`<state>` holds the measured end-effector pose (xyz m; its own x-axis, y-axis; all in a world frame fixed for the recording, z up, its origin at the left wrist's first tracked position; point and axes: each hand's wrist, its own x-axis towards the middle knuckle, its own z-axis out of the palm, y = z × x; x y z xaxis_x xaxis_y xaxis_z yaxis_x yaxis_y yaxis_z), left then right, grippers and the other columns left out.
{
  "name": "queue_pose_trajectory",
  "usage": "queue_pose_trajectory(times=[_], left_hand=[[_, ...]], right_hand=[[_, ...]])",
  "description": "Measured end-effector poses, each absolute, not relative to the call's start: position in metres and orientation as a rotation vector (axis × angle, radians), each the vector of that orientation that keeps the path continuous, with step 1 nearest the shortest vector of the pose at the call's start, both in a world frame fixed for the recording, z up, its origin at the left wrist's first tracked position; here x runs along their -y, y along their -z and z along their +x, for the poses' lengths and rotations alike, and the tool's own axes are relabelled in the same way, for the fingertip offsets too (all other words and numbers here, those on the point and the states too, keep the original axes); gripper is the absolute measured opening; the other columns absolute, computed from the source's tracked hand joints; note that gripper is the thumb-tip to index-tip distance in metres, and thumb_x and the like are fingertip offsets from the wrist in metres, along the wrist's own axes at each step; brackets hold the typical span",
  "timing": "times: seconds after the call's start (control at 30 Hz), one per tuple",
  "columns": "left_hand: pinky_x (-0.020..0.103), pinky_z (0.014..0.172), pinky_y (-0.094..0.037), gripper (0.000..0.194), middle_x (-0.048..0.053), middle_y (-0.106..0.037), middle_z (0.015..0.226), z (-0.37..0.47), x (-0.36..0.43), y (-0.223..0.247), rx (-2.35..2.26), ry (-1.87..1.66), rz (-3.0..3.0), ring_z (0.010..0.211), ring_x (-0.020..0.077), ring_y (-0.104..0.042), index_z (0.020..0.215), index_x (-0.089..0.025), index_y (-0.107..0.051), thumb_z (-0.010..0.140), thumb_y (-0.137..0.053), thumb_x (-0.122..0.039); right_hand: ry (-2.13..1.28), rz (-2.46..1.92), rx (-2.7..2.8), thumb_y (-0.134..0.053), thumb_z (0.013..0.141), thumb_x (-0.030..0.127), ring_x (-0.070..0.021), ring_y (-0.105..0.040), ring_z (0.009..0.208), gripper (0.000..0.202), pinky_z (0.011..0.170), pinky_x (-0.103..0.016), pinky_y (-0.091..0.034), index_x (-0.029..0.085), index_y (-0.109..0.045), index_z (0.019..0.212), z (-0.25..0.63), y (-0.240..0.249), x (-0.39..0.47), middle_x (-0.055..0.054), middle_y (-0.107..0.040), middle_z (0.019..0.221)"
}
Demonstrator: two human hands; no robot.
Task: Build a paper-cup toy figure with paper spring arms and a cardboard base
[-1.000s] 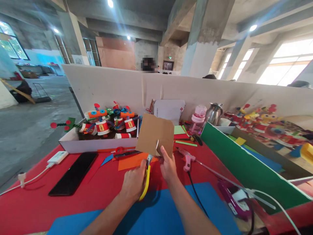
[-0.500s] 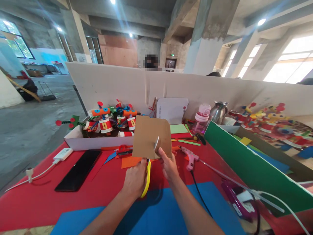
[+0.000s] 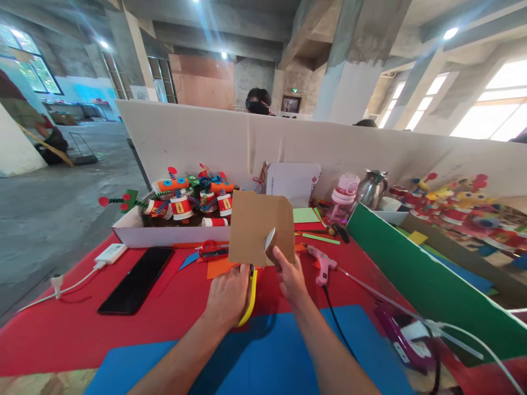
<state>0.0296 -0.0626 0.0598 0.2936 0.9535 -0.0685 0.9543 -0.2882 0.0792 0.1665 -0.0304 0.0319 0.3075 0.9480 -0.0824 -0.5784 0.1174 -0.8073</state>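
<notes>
A pair of scissors with yellow handles is gripped in my left hand, its fingers wrapped round the handle. One metal blade shows in front of a brown piece of cardboard, poking through a cut near its lower right; the other blade is hidden. My right hand pinches the cardboard's lower right edge, with the thumb on the near face beside the blade. The piece is held up above the red tabletop, and blue sheets lie below my forearms.
A pink glue gun with a black cord lies right of my hands. On the left are a black phone and a white box of paper-cup figures. A green-sided box stands right; a white partition runs behind.
The scissor blade stands slightly further up through the cardboard, and the flap beside the cut is bent more. My view has shifted a little; both hands keep their hold.
</notes>
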Motion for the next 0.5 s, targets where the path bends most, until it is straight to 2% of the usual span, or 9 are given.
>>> queue_pose_trajectory(times=[0.5], left_hand=[[0.035, 0.070, -0.049, 0.036, 0.014, -0.069, 0.102, 0.0254, 0.0597, -0.0566, -1.711, -0.037, 2.393, 0.088, 0.0291, -0.069, 0.121, -0.014, -0.048, 0.089, -0.034, -0.019]], right_hand=[[-1.180, -0.942, 0.562, -0.085, 0.046, 0.037, -0.0189, -0.067, 0.073, 0.037, 0.063, -0.028, -0.052, 0.017, -0.070, 0.075, 0.1708, -0.0361, 0.0321, -0.003, -0.073, 0.075]])
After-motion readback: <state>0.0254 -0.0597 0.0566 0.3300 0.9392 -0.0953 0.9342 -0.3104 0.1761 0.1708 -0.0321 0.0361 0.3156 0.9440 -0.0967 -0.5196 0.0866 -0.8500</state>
